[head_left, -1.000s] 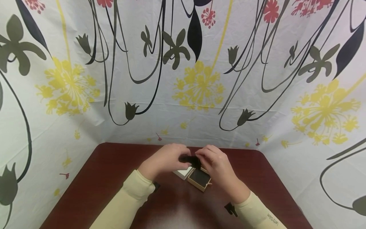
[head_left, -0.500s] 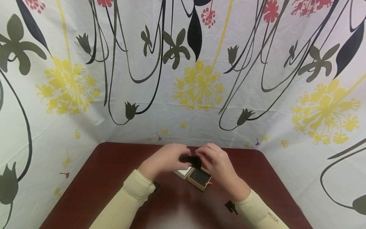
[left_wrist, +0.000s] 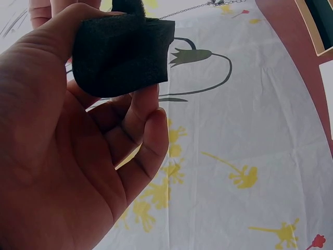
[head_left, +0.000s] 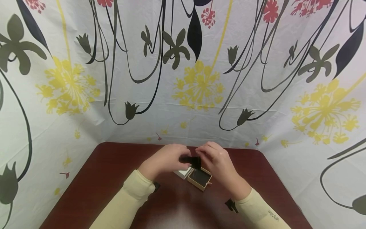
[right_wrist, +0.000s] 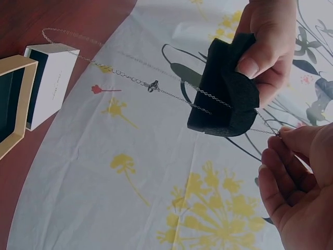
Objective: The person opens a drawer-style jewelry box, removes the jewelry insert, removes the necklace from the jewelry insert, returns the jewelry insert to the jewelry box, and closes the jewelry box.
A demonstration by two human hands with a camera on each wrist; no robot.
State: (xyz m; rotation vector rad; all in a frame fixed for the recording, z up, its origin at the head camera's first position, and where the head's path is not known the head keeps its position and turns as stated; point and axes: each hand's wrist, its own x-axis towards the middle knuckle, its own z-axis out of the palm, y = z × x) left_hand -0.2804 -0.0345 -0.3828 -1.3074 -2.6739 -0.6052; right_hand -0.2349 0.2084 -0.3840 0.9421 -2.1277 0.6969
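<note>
My left hand (head_left: 166,160) grips a small black insert pad (right_wrist: 229,120), soft-looking, with one rounded end, thumb on one face. A thin silver chain necklace (right_wrist: 117,74) runs through the pad; its long loop with a clasp hangs out on one side in the right wrist view. On the other side, my right hand (head_left: 219,163) pinches the end of the chain between thumb and fingertip. Whatever lies at that pinched end is hidden. In the left wrist view, the pad (left_wrist: 125,60) sits between thumb and fingers of the left hand (left_wrist: 57,151).
Below the hands, an open tan-edged box (head_left: 195,185) with a dark inside stands on the red-brown table (head_left: 183,203). A white box part (head_left: 183,173) touches its left side. Small black pieces (head_left: 231,206) lie near both sleeves. A flowered cloth (head_left: 160,95) hangs behind.
My right hand has risen slightly, away from the box. The left hand and the pad stay almost still.
</note>
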